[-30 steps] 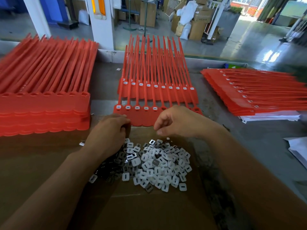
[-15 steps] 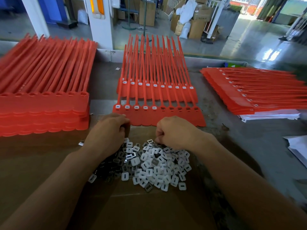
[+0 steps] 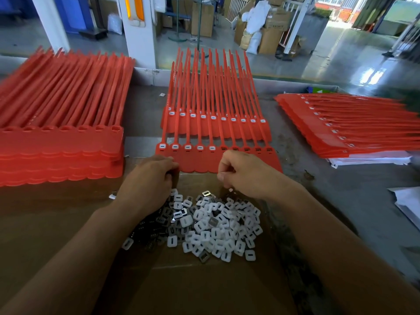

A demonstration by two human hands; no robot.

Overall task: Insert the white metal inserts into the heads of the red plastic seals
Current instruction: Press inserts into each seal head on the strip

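Five of the ten heads on the near strip of red seals [image 3: 204, 162] already carry a white insert. The five empty heads [image 3: 246, 149] to the right show dark slots. The step in hand looks like carrying one piece to the first empty head, which lies just far of the right hand [image 3: 245, 171].

That hand hovers between the strip and the pile of inserts [image 3: 216, 226], its fingers curled in. A small white insert [image 3: 230, 190] shows at their tips, seemingly pinched. The left hand [image 3: 147, 180] sits at the near-left corner of the strip with its fingers bent under; I cannot tell whether it holds anything.

To do this well, the piece should probably be turned so its slot runs the same way as those already seated. It should then be set flat over the opening and pressed straight down until flush. Keeping the left hand on the strip should stop it from sliding on the cardboard sheet [image 3: 204, 287].

The inserts are small rounded squares with a slot in the middle. Most show a white face and some a grey metal one, so the face likely matters.

The pile lies on the cardboard, near of the strip. A far strip [image 3: 216, 126] has every head filled. Stacks of seals sit on the tabletop [image 3: 341, 201]: a left stack [image 3: 61, 151] with open heads and a right stack [image 3: 352, 128] with white showing.
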